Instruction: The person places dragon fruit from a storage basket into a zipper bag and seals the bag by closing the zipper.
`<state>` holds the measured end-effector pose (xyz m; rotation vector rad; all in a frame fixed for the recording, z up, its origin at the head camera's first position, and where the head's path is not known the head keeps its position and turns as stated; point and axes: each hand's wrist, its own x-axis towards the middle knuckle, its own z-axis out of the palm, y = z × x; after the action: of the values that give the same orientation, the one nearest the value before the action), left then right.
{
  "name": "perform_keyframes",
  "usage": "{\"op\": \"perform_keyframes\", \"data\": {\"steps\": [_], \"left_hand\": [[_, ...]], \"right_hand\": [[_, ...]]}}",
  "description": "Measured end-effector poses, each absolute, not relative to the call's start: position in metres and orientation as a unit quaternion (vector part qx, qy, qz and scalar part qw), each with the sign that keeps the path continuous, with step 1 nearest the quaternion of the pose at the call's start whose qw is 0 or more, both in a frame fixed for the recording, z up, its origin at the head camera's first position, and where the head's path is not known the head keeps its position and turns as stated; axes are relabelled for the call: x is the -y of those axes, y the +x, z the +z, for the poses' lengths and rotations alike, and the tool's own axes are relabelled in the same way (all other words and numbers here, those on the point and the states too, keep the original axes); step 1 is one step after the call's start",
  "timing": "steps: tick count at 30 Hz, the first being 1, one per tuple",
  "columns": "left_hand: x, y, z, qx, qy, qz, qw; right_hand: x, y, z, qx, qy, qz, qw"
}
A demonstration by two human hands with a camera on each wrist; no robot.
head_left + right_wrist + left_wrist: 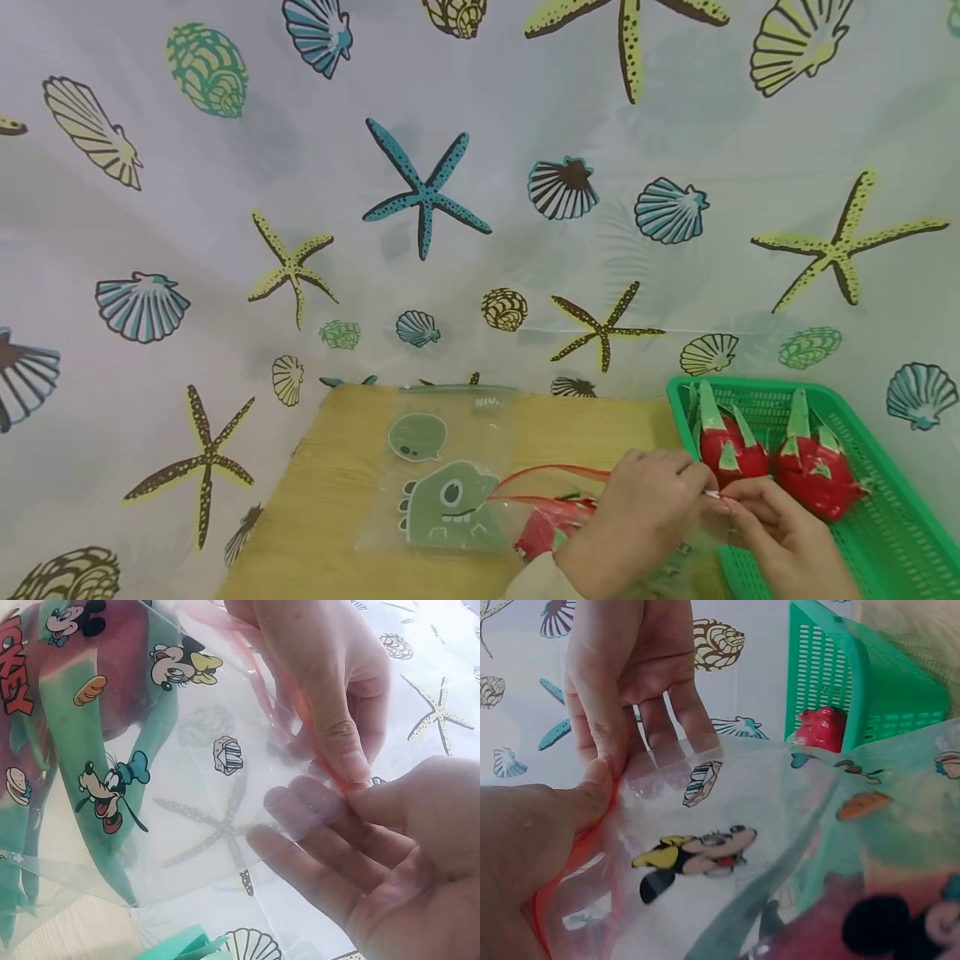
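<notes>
A clear zip bag printed with cartoon figures has a red zip edge. Inside it is a red dragon fruit with long green leaf tips, partly seen in the head view. My left hand pinches the zip edge between thumb and fingers. Facing it, my right hand pinches the end of the same edge, its thumb touching the left thumb. The other right fingers extend behind the clear film. In the head view my left hand covers much of the bag.
On the wooden table lies a flat clear bag with a green dinosaur print. A green basket at the right holds two dragon fruits. A sheet patterned with shells and starfish hangs behind the table.
</notes>
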<state>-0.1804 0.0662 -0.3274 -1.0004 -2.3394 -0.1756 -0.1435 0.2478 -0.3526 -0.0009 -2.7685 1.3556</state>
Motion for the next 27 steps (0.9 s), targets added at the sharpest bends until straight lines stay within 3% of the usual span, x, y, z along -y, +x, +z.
{"op": "perform_keyframes", "data": {"steps": [9, 17, 27], "left_hand": [[-0.051, -0.181, -0.326, 0.866, -0.382, -0.094, 0.308], [-0.056, -0.181, -0.325, 0.867, -0.394, -0.094, 0.289], [-0.064, -0.173, -0.328, 0.863, -0.386, -0.093, 0.312]], "right_hand": [[-0.226, -0.140, -0.347, 0.883, 0.018, 0.462, 0.077], [-0.230, -0.134, -0.346, 0.882, 0.028, 0.455, 0.116], [-0.236, -0.125, -0.347, 0.873, 0.043, 0.462, 0.150]]}}
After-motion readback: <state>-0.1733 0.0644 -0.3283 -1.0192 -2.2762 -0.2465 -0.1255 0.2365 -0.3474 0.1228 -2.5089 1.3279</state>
